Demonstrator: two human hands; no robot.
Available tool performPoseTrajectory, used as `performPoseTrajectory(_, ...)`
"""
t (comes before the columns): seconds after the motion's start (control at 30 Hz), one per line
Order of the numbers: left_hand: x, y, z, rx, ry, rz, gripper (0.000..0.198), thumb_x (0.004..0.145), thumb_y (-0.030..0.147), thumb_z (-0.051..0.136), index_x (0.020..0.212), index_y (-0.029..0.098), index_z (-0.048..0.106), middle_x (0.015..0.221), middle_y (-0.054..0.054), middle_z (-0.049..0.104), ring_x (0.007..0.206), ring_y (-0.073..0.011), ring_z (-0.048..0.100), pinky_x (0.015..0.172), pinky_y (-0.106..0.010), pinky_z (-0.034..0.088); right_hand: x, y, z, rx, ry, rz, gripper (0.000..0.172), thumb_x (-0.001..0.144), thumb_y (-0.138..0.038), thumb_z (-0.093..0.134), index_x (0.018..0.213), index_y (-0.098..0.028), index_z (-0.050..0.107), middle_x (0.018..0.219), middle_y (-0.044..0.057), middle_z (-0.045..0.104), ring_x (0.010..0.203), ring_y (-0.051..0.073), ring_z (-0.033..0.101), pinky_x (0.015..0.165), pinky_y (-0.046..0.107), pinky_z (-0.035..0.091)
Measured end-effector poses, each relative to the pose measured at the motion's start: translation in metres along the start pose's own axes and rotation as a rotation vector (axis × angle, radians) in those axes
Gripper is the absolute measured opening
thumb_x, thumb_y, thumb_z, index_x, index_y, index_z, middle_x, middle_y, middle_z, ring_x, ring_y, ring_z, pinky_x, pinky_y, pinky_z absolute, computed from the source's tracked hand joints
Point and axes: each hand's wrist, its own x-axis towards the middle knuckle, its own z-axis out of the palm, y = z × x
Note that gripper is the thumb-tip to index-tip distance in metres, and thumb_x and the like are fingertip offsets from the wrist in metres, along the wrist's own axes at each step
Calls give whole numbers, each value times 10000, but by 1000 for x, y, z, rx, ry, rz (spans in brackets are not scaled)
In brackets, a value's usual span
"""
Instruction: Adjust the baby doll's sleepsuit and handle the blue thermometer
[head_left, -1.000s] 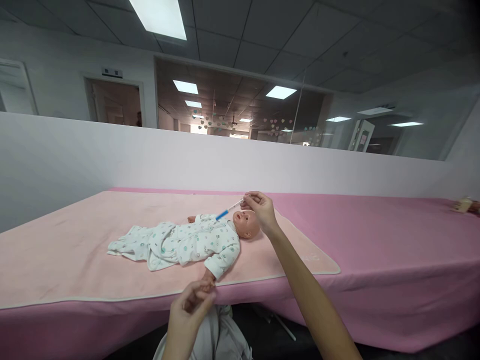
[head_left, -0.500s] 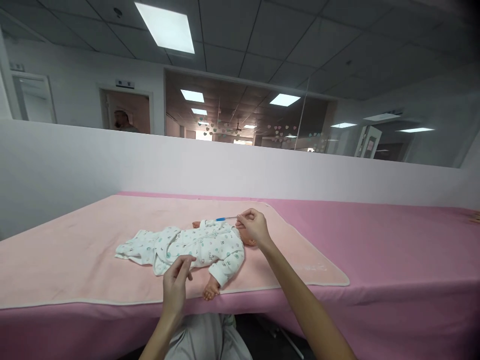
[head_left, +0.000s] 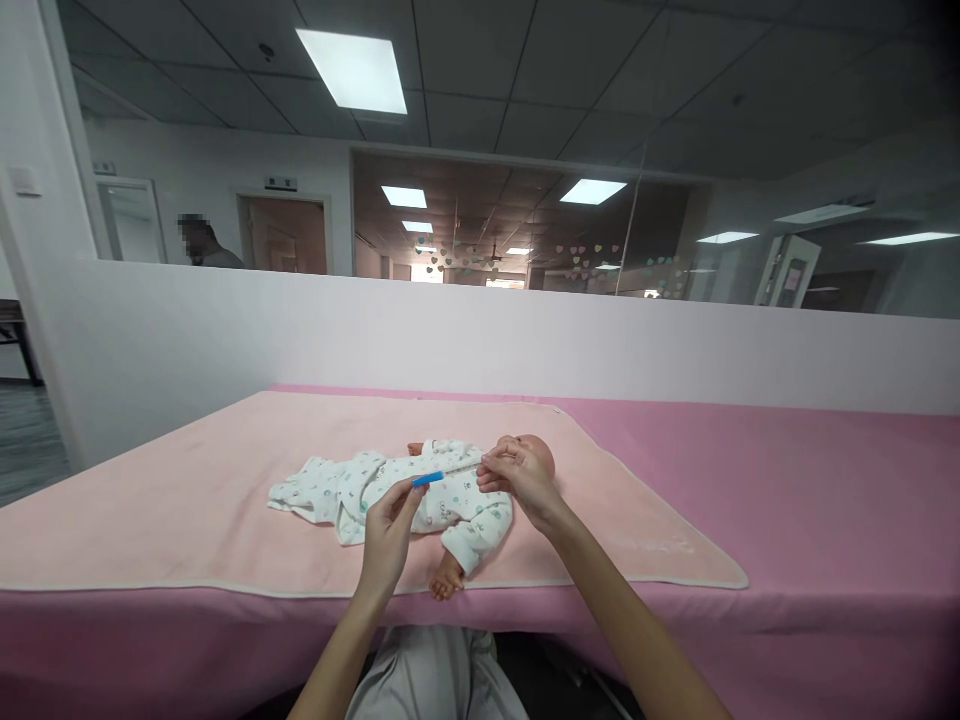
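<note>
A baby doll in a white patterned gown lies on its back, its head to the right. Above its chest I hold what looks like a slim thermometer with a blue end. The fingertips of my left hand are closed on the blue end. My right hand pinches the thin opposite end, close to the doll's head, and covers part of the doll's face. One doll hand points toward the table's front edge.
A peach blanket lies under the doll on a pink-covered table. A low white partition with glass above stands behind it. Beyond the glass, a person is near a door.
My left hand has risen to the blue end and closed on it. The right hand has lowered slightly with the thermometer. The view has turned left, and the person beyond the glass has moved left.
</note>
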Motion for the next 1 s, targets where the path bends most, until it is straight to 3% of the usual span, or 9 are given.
performPoseTrajectory(0.17,3,-3,1,-4,-6,-91,393,695,456,602,937,147,622,941,-49,632,909,-156,577,773,-212,451,-4,14,-17,33,152,-54,521,580,-477,651,852,-91,431,769,47,563,635,62,575,648,187,529)
performPoseTrajectory(0.3,18,-19,1,80,50,-61,399,709,481,561,910,144,634,855,-44,632,885,-161,566,804,-247,431,-18,55,-59,-73,513,-127,521,587,-516,602,848,-93,444,743,47,559,671,91,580,649,210,518)
performPoseTrajectory(0.4,34,-32,10,210,88,7,367,764,478,483,898,176,643,864,-31,632,927,-167,547,852,-281,399,-32,93,-91,-279,748,-68,425,632,-479,545,807,-98,473,699,29,543,641,58,544,596,136,447)
performPoseTrajectory(0.47,48,-41,22,341,44,103,336,795,452,448,901,198,642,939,-18,627,971,-166,525,887,-297,373,-41,113,-103,-533,837,9,337,682,-433,503,788,-113,514,711,20,551,639,22,504,571,81,340)
performPoseTrajectory(0.6,78,-56,55,653,-111,330,308,834,374,397,940,199,627,989,-18,611,996,-164,490,935,-317,331,-48,134,-103,-910,794,107,257,757,-359,416,769,-139,549,698,9,541,586,-10,366,556,112,148)
performPoseTrajectory(0.73,102,-76,81,909,-230,311,337,826,362,403,1048,210,606,1079,-40,577,1038,-203,469,934,-352,326,-41,149,-93,-1066,725,95,235,781,-303,391,741,-141,556,743,21,535,645,9,331,623,148,112)
performPoseTrajectory(0.83,109,-91,87,953,-294,285,293,801,357,445,993,246,637,1098,-25,576,1044,-224,476,907,-372,331,-36,160,-90,-1035,730,45,242,804,-312,379,767,-154,557,815,12,539,772,33,382,690,143,165)
performPoseTrajectory(1.0,101,-105,82,874,-271,358,218,811,307,439,870,261,644,998,19,606,965,-154,496,863,-308,333,-37,169,-92,-935,733,22,296,828,-370,356,802,-162,565,859,-4,540,830,39,396,754,149,208)
